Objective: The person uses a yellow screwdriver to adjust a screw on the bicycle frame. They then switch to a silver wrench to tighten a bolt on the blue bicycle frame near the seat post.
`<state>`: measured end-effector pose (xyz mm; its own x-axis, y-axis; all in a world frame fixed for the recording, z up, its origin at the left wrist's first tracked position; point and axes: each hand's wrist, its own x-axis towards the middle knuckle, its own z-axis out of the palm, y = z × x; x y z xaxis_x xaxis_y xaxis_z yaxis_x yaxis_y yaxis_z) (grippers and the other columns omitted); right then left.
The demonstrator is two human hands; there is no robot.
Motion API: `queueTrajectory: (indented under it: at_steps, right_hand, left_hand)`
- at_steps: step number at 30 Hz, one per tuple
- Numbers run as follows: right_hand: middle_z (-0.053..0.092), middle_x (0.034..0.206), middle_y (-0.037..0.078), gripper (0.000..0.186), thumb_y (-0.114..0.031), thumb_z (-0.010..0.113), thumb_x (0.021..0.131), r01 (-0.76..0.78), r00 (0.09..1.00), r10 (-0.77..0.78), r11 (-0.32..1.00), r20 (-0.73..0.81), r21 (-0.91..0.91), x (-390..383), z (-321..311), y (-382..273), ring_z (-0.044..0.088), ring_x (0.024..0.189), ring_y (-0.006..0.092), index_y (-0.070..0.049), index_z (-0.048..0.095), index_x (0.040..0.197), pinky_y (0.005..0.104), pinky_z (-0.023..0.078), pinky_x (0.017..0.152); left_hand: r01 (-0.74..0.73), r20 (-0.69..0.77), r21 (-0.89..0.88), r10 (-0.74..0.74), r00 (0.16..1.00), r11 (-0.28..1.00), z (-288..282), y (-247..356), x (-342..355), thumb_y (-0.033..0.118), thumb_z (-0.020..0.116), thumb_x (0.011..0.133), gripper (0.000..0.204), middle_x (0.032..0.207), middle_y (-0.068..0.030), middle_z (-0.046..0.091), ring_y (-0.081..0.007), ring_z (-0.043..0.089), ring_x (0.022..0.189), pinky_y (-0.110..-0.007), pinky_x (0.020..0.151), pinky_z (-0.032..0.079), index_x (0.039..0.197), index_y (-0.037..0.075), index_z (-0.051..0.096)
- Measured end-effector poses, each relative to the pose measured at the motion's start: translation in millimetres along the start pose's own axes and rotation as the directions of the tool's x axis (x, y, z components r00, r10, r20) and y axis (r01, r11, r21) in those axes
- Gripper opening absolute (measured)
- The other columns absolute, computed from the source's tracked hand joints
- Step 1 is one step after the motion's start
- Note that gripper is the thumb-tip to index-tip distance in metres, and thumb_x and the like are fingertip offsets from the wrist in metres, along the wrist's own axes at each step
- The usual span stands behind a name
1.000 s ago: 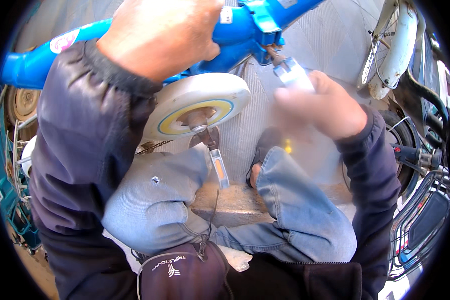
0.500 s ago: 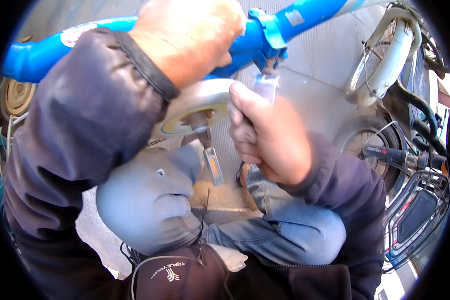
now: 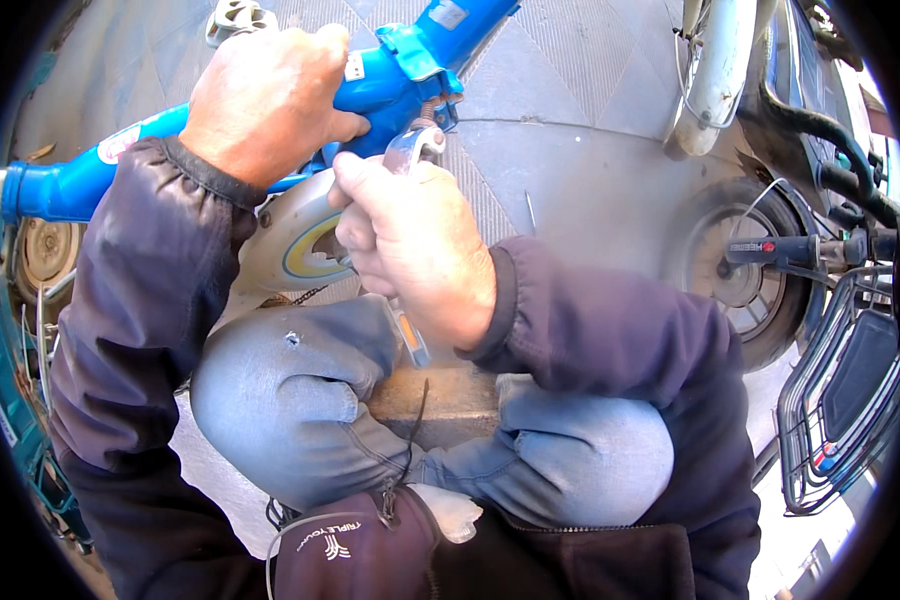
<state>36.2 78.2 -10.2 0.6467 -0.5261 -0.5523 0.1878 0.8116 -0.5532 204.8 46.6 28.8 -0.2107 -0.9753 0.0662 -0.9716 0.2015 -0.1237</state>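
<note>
My left hand (image 3: 265,110) is closed over the blue bicycle frame (image 3: 65,192), left of its hinge clamp (image 3: 415,55). A rusty threaded bolt (image 3: 428,113) extends from the clamp to a silver lever (image 3: 407,150). My right hand (image 3: 415,245) is wrapped round the lever below the clamp, thumb upward, hiding much of it. Behind that hand are a white chain guard disc (image 3: 295,250) with a yellow ring and a pedal (image 3: 410,340), both partly hidden.
A white mudguard (image 3: 720,65) stands at upper right, above a wheel (image 3: 760,315) and black handlebar grip (image 3: 770,250). A wire basket (image 3: 840,390) is at lower right, another wheel (image 3: 48,252) at left. My jeans-clad legs (image 3: 290,410) are bent below.
My right hand and the lever have swung from right of the pedal crank to in front of it. The blue frame and my left hand now appear further left in view.
</note>
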Motion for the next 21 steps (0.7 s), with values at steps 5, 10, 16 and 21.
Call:
queueTrajectory:
  at_steps: [5, 10, 16, 21]
  right_hand:
    - [0.052, 0.067, -0.001, 0.028, -0.030, 0.059, 0.101, 0.051, 0.992, -0.028, 0.979, 0.120, -0.195, -3.1, -21.1, -4.8, 0.043, 0.051, 0.0078, -0.005, 0.061, 0.087, 0.0269, 0.038, 0.047]
    - [0.062, 0.079, 0.003, 0.027, -0.028, 0.062, 0.100, 0.157, 0.978, -0.109, 0.946, 0.179, -0.285, -2.0, -41.1, -4.4, 0.056, 0.063, 0.0091, -0.001, 0.065, 0.094, 0.0282, 0.048, 0.058]
    - [0.067, 0.076, 0.006, 0.033, -0.028, 0.060, 0.098, 0.261, 0.943, -0.138, 0.871, 0.303, -0.416, -1.4, -55.0, -22.5, 0.059, 0.066, 0.0125, 0.003, 0.072, 0.093, 0.0312, 0.049, 0.062]
    - [0.043, 0.054, -0.005, 0.039, -0.039, 0.065, 0.097, -0.030, 0.950, 0.214, 0.789, 0.229, -0.613, -4.3, -91.9, -96.2, 0.036, 0.045, 0.0046, -0.003, 0.071, 0.084, 0.0240, 0.028, 0.041]
  left_hand:
    - [0.039, 0.063, 0.021, -0.040, 0.997, 0.999, -3.5, 4.2, 1.1, 0.034, 0.085, 0.070, 0.042, 0.073, -0.0197, 0.067, -0.0372, 0.069, 0.071, -0.045, 0.064, 0.055, 0.086, 0.003, 0.062]
    - [0.009, 0.076, 0.054, -0.013, 0.997, 0.999, -2.9, 0.4, 0.7, 0.035, 0.087, 0.069, 0.045, 0.072, -0.0188, 0.066, -0.0368, 0.069, 0.070, -0.044, 0.064, 0.055, 0.090, 0.004, 0.061]
    - [0.005, 0.122, 0.074, -0.014, 0.992, 0.997, -2.5, -3.1, -0.4, 0.035, 0.088, 0.069, 0.049, 0.074, -0.0186, 0.066, -0.0369, 0.069, 0.071, -0.043, 0.064, 0.054, 0.096, 0.006, 0.060]
    - [0.009, 0.139, 0.096, -0.022, 0.990, 0.995, -4.8, -2.3, 0.7, 0.037, 0.088, 0.070, 0.050, 0.074, -0.0184, 0.066, -0.0364, 0.068, 0.070, -0.043, 0.064, 0.054, 0.095, 0.006, 0.059]
